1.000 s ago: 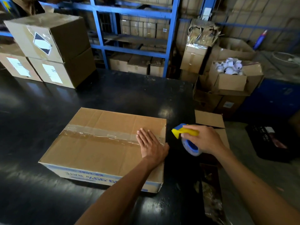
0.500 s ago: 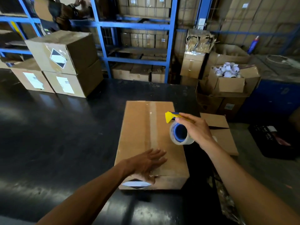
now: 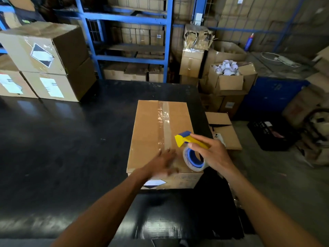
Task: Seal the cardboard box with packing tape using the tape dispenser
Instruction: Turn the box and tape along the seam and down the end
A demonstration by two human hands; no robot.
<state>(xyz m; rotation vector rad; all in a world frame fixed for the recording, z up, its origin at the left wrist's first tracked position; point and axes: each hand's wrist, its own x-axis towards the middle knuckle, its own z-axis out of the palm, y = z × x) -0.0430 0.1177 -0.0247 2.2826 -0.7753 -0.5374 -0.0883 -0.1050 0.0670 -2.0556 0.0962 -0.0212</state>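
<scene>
**Box on black table, tape strip down the lid, dispenser over near right corner**

- Cardboard box [image 3: 151,138] sits on the black table [image 3: 62,139], toward the table's right edge, long axis running near to far. Flaps closed.
- Clear tape strip [image 3: 164,122] runs along the centre seam from the far edge toward the near edge; glossy and wrinkled at the far part.
- Diamond-shaped black and white label [image 3: 154,183] on the near side face, partly behind the left forearm.
- Left hand [image 3: 162,164]: palm down, fingers spread, lying on the near end of the lid over the tape line. Motion-blurred, so exact contact of each finger is not clear.
- Right hand [image 3: 211,153]: fingers wrapped around the yellow handle of the tape dispenser [image 3: 190,150]. Dispenser is over the near right corner of the lid, yellow and blue head pointing left toward the seam, roll of clear tape on a blue hub hanging below the hand. Cannot tell if the roll touches the cardboard.
- Far left on the table: stacked boxes [image 3: 44,63] with labels.
- Behind the table: blue shelving [image 3: 128,16] holding cartons.
- Right of the table, on the floor: an open carton of white rolls [image 3: 229,75], and a black crate [image 3: 272,134] nearer.
</scene>
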